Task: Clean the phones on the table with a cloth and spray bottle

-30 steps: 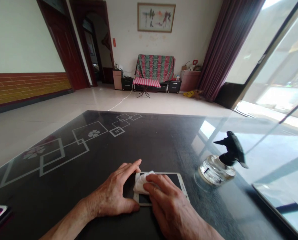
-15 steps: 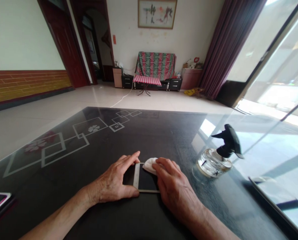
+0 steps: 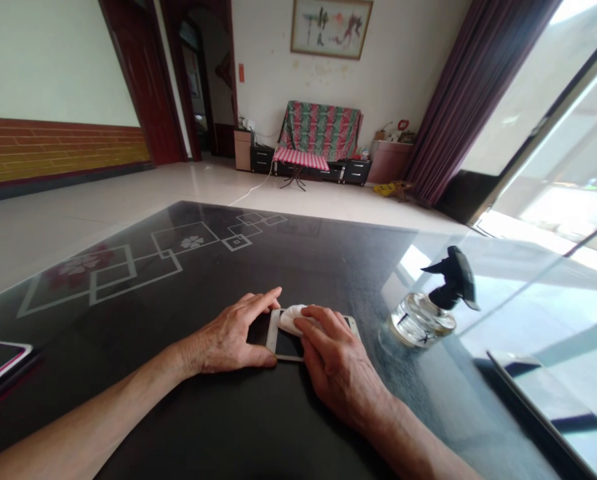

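From my end, I'm keeping the phone [image 3: 289, 347] flat on the bench [image 3: 203, 413], my left hand [image 3: 228, 337] spanning its left end, that grip holding the edges between thumb and fingers. My right hand [image 3: 345, 367] is pinching a white cloth [image 3: 291, 320] and pressing it onto the screen. Wiping looks underway, not finished; how much is done or left I'm not managing to tell. The spray bottle [image 3: 421, 320] is standing apart, to the right.
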